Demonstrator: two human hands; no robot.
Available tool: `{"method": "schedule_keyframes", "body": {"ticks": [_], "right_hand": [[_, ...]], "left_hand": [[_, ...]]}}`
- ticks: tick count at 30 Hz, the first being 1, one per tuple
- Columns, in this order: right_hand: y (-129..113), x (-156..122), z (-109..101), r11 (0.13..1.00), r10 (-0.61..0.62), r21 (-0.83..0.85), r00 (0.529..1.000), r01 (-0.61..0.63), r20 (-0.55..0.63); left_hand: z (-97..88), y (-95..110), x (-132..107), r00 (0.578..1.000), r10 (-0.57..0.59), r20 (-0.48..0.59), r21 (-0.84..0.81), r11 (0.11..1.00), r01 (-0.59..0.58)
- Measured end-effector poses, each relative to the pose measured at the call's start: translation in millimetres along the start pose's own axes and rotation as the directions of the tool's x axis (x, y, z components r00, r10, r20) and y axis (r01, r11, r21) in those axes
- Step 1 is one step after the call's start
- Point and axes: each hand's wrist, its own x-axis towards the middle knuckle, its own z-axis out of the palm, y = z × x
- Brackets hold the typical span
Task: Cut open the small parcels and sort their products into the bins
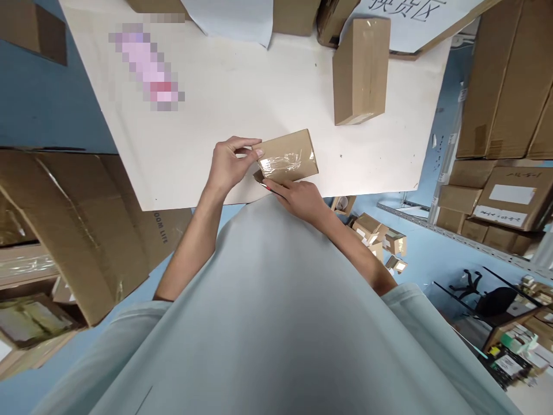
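A small brown cardboard box [287,151] with shiny clear tape on its top is at the front edge of the white table, in the middle of the head view. My left hand [228,164] grips the box's left end, thumb on top and fingers behind. Along the near side of the box, my right hand [300,199] is closed around a slim tool [262,183] with a dark tip and a bit of red. The fingers hide most of this tool, so its exact kind does not show.
A taller taped carton [365,72] stands at the table's right. A pixelated pink item [147,69] lies at the far left of the white table [207,104]. More cartons and white sheets line the back. Large cartons [78,213] stand at left; a loaded shelf [501,196] is at right.
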Motion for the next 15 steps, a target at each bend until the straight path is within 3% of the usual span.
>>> {"method": "schedule_keyframes", "body": {"ticks": [3, 7, 11, 13, 15], "right_hand": [[7, -5, -1, 1.000, 0.016, -0.002, 0.999, -0.016, -0.034], [30, -29, -4, 0.984, 0.153, 0.112, 0.977, -0.137, -0.147], [59, -49, -5, 0.933, 0.312, 0.262, 0.914, -0.245, -0.260], [69, -53, -6, 0.914, 0.359, 0.294, 0.895, -0.280, -0.263], [74, -53, -9, 0.902, 0.388, 0.300, 0.888, -0.311, -0.246]], "left_hand": [[1.9, 1, -1, 1.000, -0.009, -0.017, 0.008, 1.000, 0.009], [3.4, 4, -5, 0.999, -0.025, -0.042, 0.040, 0.999, 0.027], [18.3, 25, -14, 0.986, 0.097, -0.135, 0.191, 0.979, -0.070], [34.3, 41, -17, 0.978, 0.186, -0.098, 0.267, 0.951, -0.154], [53.2, 55, -16, 0.968, 0.253, 0.005, 0.304, 0.921, -0.242]]}}
